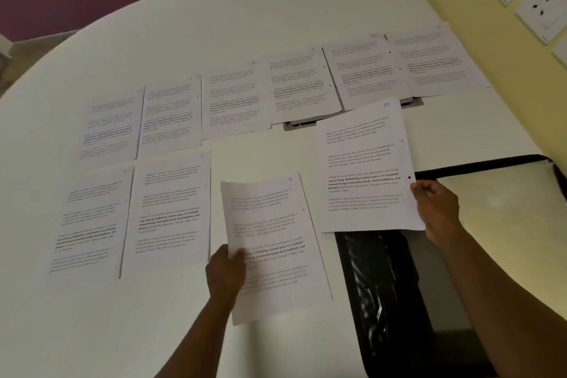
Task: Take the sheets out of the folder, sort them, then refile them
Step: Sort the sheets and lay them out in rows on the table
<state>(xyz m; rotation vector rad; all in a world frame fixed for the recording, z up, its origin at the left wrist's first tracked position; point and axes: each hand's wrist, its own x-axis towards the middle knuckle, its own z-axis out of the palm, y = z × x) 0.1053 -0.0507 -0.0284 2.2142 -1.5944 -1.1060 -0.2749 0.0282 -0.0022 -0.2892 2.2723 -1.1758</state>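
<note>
Eight sheets (236, 103) are laid on the bench (214, 24); sheet 9 (276, 242) is pinched by the left hand (225, 273), sheet 10 (365, 166) by the right hand (437, 209).

Left hand (226, 270): reaches forward, back of hand up, thumb on top of a sheet's left edge, fingers (237, 258) curled, pinching it.
Right hand (437, 205): held farther forward, knuckles up, fingers curled, pinching another sheet's right edge.
Forearms: both bare, rising from the lower frame edge, well apart.
</note>
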